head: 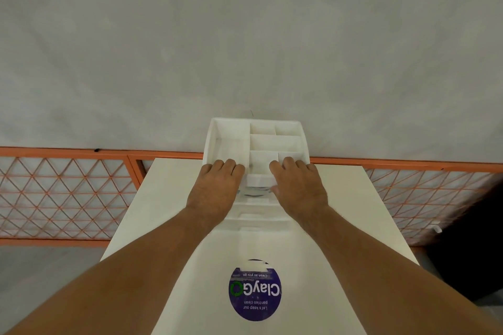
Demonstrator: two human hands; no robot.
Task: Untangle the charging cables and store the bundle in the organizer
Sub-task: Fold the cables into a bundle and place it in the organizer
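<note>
At the far edge of the cream-white rectangular table [190, 226], the left hand [216, 189] lies palm down, fingers together and curled over the near rim of the white plastic compartmented organizer [215, 130], which sits at its 12 o'clock, partly overhanging the table. Across a small gap at 3 o'clock, the right hand [298, 187] grips the rim alike. Whether cables lie beneath the hands cannot be told. Nearer, at 6 o'clock, sits a round purple sticker [254, 291]
</note>
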